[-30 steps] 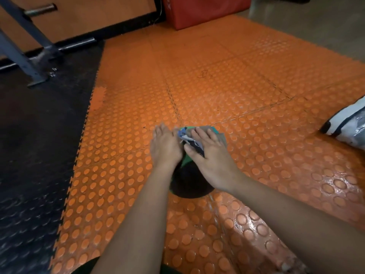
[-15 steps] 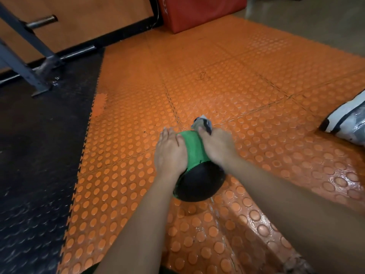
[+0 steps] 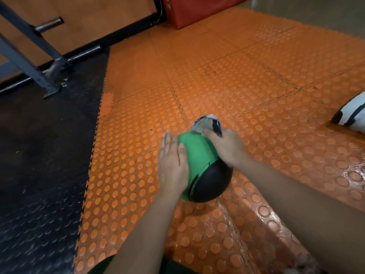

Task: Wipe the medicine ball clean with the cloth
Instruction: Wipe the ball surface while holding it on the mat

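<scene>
A green and black medicine ball rests on the orange studded floor mat in front of me. My left hand lies flat against the ball's left side, fingers together and pointing away from me. My right hand presses a crumpled white, blue and dark cloth onto the far top of the ball. Most of the cloth sticks out beyond my fingers. The ball's underside and right side are hidden by my right forearm.
Black studded matting covers the floor to the left. A grey metal rack frame stands at the far left. A red padded block sits at the back. A white and black bag lies at the right edge.
The ball has rolled, so its green panel now faces up. My right hand with the cloth has slid from the top toward the far side. My left hand stays on the ball's left side.
</scene>
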{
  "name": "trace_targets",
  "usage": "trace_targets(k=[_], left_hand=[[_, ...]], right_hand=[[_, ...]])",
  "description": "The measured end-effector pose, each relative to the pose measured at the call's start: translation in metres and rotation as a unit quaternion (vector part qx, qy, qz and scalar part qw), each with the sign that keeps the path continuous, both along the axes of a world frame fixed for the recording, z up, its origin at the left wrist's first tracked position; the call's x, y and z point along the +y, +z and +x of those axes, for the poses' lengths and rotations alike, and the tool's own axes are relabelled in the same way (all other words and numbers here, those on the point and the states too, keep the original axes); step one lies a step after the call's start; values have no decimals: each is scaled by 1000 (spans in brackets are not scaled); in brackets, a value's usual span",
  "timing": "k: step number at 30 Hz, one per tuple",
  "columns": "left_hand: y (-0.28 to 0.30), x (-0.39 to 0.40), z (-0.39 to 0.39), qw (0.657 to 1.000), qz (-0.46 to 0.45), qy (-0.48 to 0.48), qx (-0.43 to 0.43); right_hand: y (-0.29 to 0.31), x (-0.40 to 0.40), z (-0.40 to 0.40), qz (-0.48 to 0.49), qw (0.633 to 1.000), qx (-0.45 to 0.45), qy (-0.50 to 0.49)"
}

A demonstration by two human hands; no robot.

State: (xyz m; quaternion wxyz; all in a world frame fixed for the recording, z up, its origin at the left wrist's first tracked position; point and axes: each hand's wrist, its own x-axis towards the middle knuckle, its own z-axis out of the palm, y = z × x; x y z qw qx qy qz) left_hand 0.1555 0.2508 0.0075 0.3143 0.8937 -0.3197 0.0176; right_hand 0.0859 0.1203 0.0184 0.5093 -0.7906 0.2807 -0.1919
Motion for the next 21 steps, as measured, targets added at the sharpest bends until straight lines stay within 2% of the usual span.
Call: trace_targets(k=[3,4,6,11,15,16,17,19,20,21], left_hand=[[-1,-4,-3,999,11,-35,-29],[-2,-4,-6,998,16,-49,-43],[-5,-2,-8,995,17,-68,-71],[-7,2,-13,996,10,-56,-70],[0,-5,-8,999,7,-20,-24],[0,-6,-7,1000,2,-17,-19],[0,-5,-8,999,-5,-20,-25],[-4,2,-12,998,-10,-35,-44],[-6,6,-15,998,-11,-41,-50],[-8,10,-16,997,-12,-45,-53]], right_hand=[[8,-29,15,103,989,108,-10],[11,-33,18,115,985,125,-9],[13,-27,19,76,988,137,-18],[15,7,-3,-16,996,27,-79],[19,32,-5,-73,994,-72,-48],[20,37,-2,-34,993,-96,-55],[22,33,2,51,988,-120,-79],[30,11,11,265,937,-159,-163],[36,-3,15,325,906,-170,-209],[39,-16,18,329,899,-160,-240]])
